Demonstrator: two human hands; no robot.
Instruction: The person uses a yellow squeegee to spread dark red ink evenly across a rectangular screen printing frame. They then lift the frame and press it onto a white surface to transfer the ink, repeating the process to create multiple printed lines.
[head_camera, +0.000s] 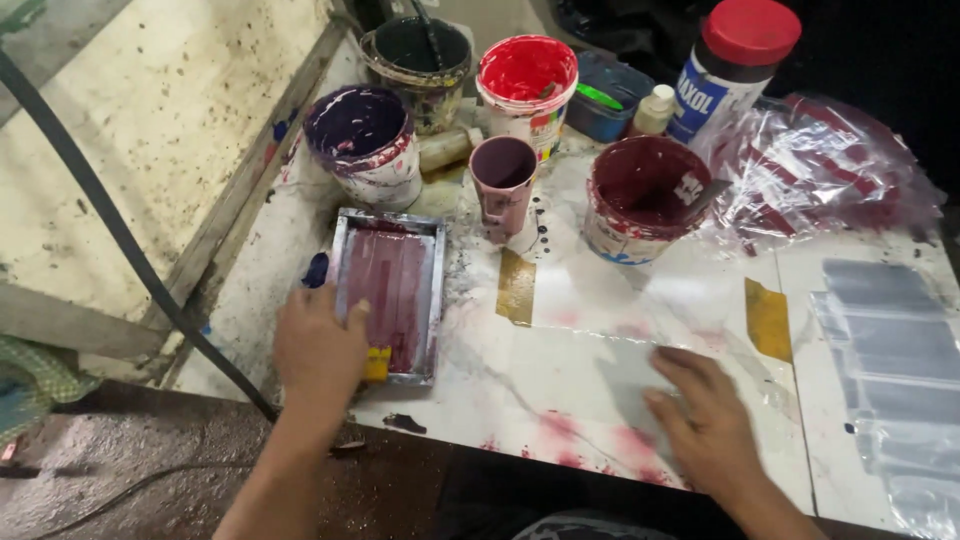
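My left hand (318, 350) rests on the near left corner of a small metal-framed printing screen (390, 290) coated in purple-red ink, with the thumb over the frame edge beside a yellow piece (377, 364). My right hand (705, 415) lies flat, fingers apart, on a clear plastic sheet (610, 375) spread on the white stained table (560, 300). Neither hand holds a loose object.
Behind the screen stand paint tubs: purple (362, 140), dark (417, 55), red (527, 85), maroon (645, 195), and a pink cup (503, 180). A red-capped bottle (730, 70) and crumpled plastic bags (820, 170) sit back right. Clear bags (890, 350) are stacked right. A black cable (110, 220) runs left.
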